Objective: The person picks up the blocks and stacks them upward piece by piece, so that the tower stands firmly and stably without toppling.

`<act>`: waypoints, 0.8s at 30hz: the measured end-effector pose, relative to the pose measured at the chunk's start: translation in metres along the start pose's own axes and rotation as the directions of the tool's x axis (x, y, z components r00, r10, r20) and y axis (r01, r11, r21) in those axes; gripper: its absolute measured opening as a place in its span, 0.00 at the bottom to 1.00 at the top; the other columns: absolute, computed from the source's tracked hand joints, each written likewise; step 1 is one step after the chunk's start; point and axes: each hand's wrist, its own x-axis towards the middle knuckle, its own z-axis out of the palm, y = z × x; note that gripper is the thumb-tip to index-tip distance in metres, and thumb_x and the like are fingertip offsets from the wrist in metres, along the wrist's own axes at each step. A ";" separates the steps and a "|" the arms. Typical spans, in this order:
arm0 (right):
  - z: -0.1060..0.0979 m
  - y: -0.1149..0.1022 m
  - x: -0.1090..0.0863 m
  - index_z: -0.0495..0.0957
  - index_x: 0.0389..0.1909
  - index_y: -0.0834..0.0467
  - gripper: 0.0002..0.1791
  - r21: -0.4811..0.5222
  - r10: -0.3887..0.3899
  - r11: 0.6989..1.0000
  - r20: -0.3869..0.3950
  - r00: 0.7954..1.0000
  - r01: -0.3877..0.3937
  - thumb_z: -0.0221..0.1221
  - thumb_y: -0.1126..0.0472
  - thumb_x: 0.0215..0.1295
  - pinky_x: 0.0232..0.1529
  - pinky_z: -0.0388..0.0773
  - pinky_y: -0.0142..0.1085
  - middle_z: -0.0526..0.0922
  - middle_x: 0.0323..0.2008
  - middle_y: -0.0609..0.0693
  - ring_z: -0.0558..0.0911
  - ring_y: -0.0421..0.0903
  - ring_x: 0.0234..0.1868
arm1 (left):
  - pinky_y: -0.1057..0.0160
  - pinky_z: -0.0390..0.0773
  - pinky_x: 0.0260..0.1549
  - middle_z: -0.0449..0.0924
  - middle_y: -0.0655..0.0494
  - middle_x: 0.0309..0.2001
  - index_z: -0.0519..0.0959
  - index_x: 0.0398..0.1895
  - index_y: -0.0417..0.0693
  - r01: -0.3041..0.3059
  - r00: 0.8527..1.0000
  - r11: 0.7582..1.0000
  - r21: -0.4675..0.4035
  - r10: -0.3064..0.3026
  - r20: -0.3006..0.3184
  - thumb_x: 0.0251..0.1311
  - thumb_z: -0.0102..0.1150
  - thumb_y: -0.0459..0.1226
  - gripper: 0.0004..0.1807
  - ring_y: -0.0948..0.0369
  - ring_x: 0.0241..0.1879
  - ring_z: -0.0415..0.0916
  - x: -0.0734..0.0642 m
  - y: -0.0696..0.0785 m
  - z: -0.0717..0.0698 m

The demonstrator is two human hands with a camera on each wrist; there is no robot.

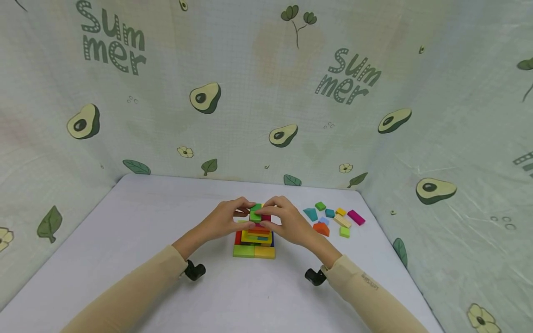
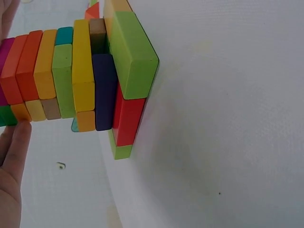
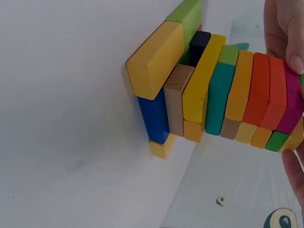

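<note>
A tower of colourful wooden blocks stands on the white table, in layers of yellow, teal, orange, red and magenta. At its top a green block sits between both hands. My left hand grips it from the left, index fingertip at its upper edge and thumb low in front. From the right, my right hand pinches it, index fingertip on its face. In the left wrist view, fingers rest at an orange block's side. A thumb lies by the magenta block in the right wrist view.
Loose blocks lie to the right: an orange one, a magenta one, a teal one and several more. The lower tower has wider, partly open layers with a red block and a blue block. Patterned cloth encloses the table.
</note>
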 end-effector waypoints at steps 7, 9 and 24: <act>-0.016 0.001 -0.007 0.87 0.58 0.53 0.19 0.007 0.016 1.000 -0.012 1.000 -0.016 0.74 0.61 0.67 0.57 0.83 0.41 0.82 0.54 0.48 0.76 0.47 0.60 | 0.60 0.82 0.60 0.82 0.56 0.65 0.77 0.64 0.53 0.021 1.000 1.000 0.003 -0.021 0.002 0.63 0.77 0.46 0.28 0.57 0.59 0.83 0.000 0.003 -0.001; -0.025 0.005 -0.013 0.87 0.59 0.53 0.20 -0.013 0.037 0.999 -0.023 0.999 -0.038 0.74 0.61 0.66 0.58 0.83 0.43 0.82 0.54 0.48 0.76 0.47 0.60 | 0.59 0.82 0.60 0.81 0.55 0.66 0.77 0.65 0.53 0.039 0.999 0.999 0.010 -0.039 0.005 0.63 0.77 0.47 0.30 0.57 0.60 0.83 0.000 0.003 -0.001; -0.082 0.103 -0.119 0.84 0.61 0.59 0.24 -0.145 0.292 0.946 -0.006 0.956 -0.290 0.73 0.69 0.63 0.47 0.88 0.52 0.84 0.51 0.53 0.83 0.55 0.52 | 0.59 0.83 0.59 0.80 0.56 0.68 0.77 0.66 0.53 0.070 0.998 0.997 0.015 -0.070 -0.004 0.63 0.77 0.47 0.31 0.56 0.61 0.83 0.001 0.005 0.000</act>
